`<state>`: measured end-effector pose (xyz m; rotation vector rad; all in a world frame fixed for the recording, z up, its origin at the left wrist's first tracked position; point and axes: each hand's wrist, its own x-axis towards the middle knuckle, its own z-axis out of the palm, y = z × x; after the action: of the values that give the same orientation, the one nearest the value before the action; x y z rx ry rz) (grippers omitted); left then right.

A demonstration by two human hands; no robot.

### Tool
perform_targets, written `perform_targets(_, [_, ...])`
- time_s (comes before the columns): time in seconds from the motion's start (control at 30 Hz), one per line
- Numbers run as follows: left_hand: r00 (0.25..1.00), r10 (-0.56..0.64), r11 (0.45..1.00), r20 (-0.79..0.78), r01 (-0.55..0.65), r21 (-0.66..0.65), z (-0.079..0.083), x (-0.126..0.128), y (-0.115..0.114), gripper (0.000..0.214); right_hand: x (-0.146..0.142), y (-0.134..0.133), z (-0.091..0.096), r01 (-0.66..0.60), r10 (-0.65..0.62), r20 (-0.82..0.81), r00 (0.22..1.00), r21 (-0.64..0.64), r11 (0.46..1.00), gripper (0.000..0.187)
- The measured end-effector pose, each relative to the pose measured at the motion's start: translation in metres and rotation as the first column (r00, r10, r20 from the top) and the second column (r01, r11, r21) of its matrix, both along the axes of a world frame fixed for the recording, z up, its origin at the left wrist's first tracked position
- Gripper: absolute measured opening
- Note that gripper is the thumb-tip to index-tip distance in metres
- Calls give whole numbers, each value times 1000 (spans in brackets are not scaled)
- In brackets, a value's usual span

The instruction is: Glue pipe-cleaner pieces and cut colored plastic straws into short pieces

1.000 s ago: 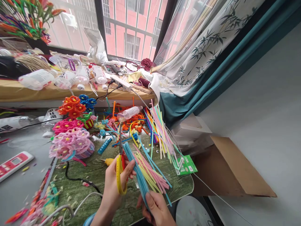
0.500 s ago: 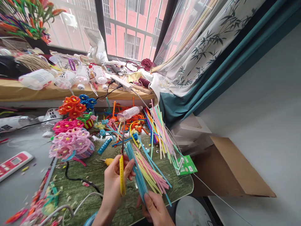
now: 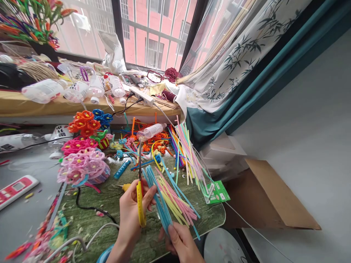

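Yellow-handled scissors are in my left hand, their blades pointing away from me, up toward the bottle. That hand's thumb and fingertips also lie against a bundle of light blue pipe cleaners. The lower end of the bundle is gripped by my right hand, between thumb and fingers; its other fingers are partly hidden. Under and right of the bundle, pink and yellow pipe cleaners lie on the green tabletop, with a few blue ones beside them. A yellow tool with a pointed tip shows partly behind my left hand.
Pipe-cleaner flowers stand at the left. A clear bottle lies among scraps at the back, beside a long pastel bunch. A green card is near the right edge, by a cardboard box. Cables cross the front left.
My left hand and the scissors have shifted slightly left. The upper end of the blue bundle has moved left and spread a little. My right hand stays almost in place.
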<state>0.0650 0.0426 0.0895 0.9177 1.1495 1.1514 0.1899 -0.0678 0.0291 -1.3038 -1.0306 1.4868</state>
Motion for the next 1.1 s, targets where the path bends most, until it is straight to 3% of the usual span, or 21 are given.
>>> perform_targets(0.23, [998, 56, 998, -10, -56, -29, -3, 1, 2, 38, 1, 1, -1, -21, 20, 69, 997, 2, 1000, 68])
perform_targets(0.5, [999, -32, 997, 10, 33, -71, -5, 2, 5, 43, -1, 0, 1, 118, -132, 277, 952, 64, 991, 64])
perform_targets(0.67, [997, -68, 996, -26, 67, -53, -5, 6, 5, 39, -3, -2, 3, 203, -240, 446, 863, 129, 971, 57])
perform_targets(0.87, [996, -88, 995, -28, 86, -59, -6, 15, -1, 37, 2, -6, -7, 297, -303, 322, 897, 68, 952, 60])
perform_targets(0.97, [996, -33, 999, -82, 32, -6, -18, 19, -4, 41, 12, -11, -15, 422, -422, 290, 859, 67, 904, 56])
perform_targets(1.1, [961, 10, 998, -275, 7, 60, -40, 19, -11, 40, 28, -15, -22, 607, -602, 265, 753, 71, 791, 54])
